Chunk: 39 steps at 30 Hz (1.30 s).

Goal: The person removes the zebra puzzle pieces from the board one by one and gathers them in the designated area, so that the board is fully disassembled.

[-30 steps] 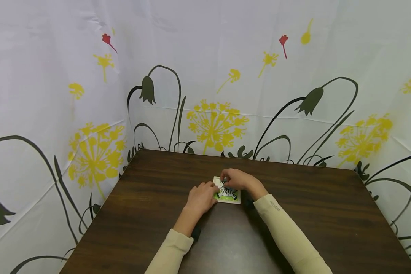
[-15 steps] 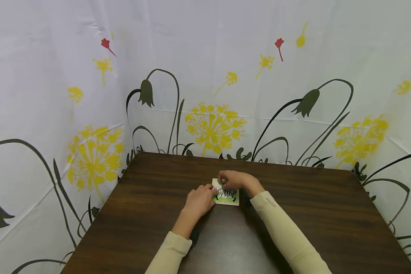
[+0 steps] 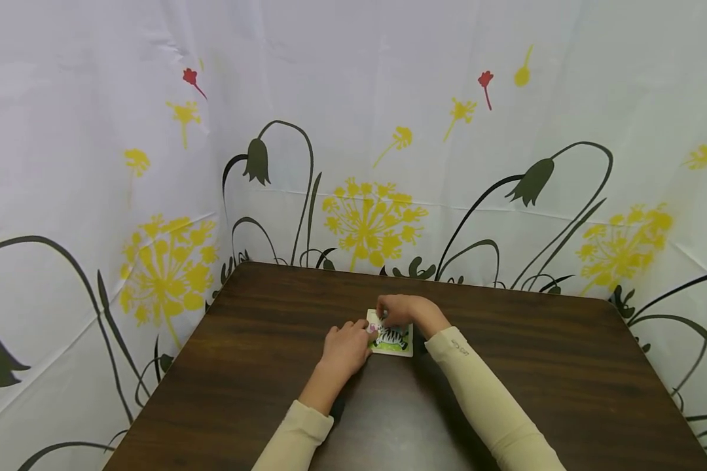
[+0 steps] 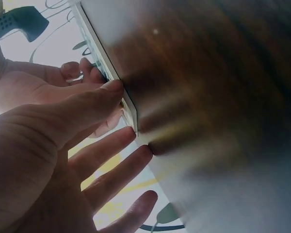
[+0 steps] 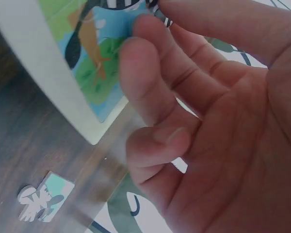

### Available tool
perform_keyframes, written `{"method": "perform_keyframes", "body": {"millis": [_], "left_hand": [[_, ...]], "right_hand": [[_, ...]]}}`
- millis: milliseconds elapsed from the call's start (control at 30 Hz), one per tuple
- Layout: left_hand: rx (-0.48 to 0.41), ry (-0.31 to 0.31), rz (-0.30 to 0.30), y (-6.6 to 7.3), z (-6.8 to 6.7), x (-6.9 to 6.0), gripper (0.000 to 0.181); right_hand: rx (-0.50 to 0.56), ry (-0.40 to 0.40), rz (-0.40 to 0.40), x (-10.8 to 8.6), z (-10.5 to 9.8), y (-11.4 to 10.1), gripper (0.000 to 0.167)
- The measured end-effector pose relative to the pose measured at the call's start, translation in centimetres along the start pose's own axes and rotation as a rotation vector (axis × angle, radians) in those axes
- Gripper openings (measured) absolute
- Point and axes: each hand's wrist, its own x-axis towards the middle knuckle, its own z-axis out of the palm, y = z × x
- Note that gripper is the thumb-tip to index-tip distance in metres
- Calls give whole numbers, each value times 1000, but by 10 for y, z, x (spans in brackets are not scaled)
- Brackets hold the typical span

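Evidently left hand (image 3: 345, 348) touches puzzle (image 3: 396, 345); sleeve lettering (image 3: 459, 347) illegible

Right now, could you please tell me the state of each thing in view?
Puzzle board: lying on the table.
Loose piece: on the table, off the board.
Left hand: fingers touching the board's edge.
Right hand: fingers curled, apparently pinching a striped piece.
Flowered cloth: hanging behind.

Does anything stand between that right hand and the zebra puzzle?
Nothing visible does: the right hand reaches directly over the zebra puzzle. The left hand is at the puzzle's left edge, and a loose piece lies apart on the table, out of the way.
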Motion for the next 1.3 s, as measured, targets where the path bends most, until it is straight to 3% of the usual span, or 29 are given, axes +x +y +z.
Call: {"method": "perform_keyframes", "body": {"millis": [333, 1067, 1300], "left_hand": [[35, 1, 7, 3, 4, -1, 36], [43, 16, 22, 1, 1, -3, 37], [30, 28, 15, 0, -1, -2, 37]], "right_hand": [[74, -37, -16, -1, 7, 8, 16], [164, 72, -104, -1, 12, 23, 22], [229, 113, -181, -1, 13, 34, 21]]}}
